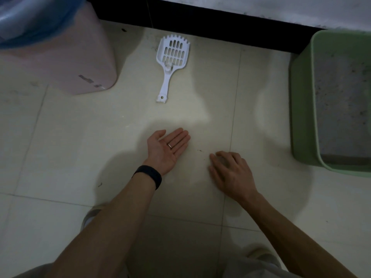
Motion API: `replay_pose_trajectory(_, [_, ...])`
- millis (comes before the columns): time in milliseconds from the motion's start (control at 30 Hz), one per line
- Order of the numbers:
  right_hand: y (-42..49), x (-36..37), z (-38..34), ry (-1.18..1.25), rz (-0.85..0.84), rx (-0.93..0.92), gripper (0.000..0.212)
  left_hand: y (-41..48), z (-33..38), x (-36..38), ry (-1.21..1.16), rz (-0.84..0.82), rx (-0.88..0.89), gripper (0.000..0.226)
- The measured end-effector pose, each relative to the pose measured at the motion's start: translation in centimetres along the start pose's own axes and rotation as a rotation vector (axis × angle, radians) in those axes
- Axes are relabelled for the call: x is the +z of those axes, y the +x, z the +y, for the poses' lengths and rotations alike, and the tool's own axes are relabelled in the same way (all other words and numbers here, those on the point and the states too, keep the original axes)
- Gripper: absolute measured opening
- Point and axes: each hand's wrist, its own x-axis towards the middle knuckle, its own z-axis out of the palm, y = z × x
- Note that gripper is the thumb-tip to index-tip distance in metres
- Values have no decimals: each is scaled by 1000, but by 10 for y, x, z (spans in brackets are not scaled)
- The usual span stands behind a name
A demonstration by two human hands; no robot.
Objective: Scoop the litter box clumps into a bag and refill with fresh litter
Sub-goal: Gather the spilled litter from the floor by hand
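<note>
A white slotted litter scoop [171,63] lies flat on the tiled floor, handle toward me. The green litter box [301,109] stands at the right edge, with grey litter inside. At the upper left stands a pink bin [66,63] lined with a blue plastic bag [28,19]. My left hand [167,149] hovers palm up with straight fingers, holding nothing, below the scoop. To its right, my right hand [230,175] is palm down over the floor, fingers loosely spread and slightly blurred, holding nothing.
A dark baseboard [200,25] runs along the wall behind the scoop. Small dark specks [199,150] lie on the pale floor tiles between my hands. My shoes [90,215] show near the bottom.
</note>
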Motion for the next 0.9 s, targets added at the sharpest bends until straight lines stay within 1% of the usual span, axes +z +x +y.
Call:
replay_pose_trajectory(167, [-5,1,-4,-45,17,-59,35,-1,-1,0,8,-8,-4,52])
replay_pose_trajectory(367, [-4,6,3,-30,127,-123,19,-4,-6,3,37,-16,-9,52])
replay_pose_trajectory(467, [1,1,4,62,122,-110,17,-4,-8,4,57,-21,-14,52])
replay_pose_trajectory(500, [3,-4,1,138,94,-56,16,-4,-9,5,69,-21,-16,52])
replay_pose_trajectory(533, [7,-9,-3,232,51,49,15,-4,-10,5,81,-22,-19,52])
replay_pose_trajectory(567, [10,-15,-8,349,-1,205,16,-4,-11,5,91,-23,-23,51])
replay_pose_trajectory(600, [15,-23,-11,509,-44,404,17,-4,-12,5,99,-23,-27,51])
replay_pose_trajectory(633, [21,-32,-15,719,-77,608,17,-5,-14,5,111,-22,-32,51])
replay_pose_trajectory(667, [27,-42,-18,948,-101,765,18,-5,-15,5,127,-21,-37,51])
replay_pose_trajectory(700, [34,-51,-21,1123,-109,857,18,-6,-18,7,143,-20,-43,51])
replay_pose_trajectory(733, [40,-57,-22,1202,-102,881,16,-6,-20,8,156,-19,-50,51])
replay_pose_trajectory(800, [51,-67,-26,1228,-84,844,12,-7,-25,12,183,-16,-61,51])
replay_pose_trajectory(833, [55,-70,-29,1204,-72,810,9,-8,-28,14,192,-14,-61,50])
replay_pose_trajectory(900, [63,-69,-33,1054,-52,704,4,-8,-31,18,199,-13,-57,50])
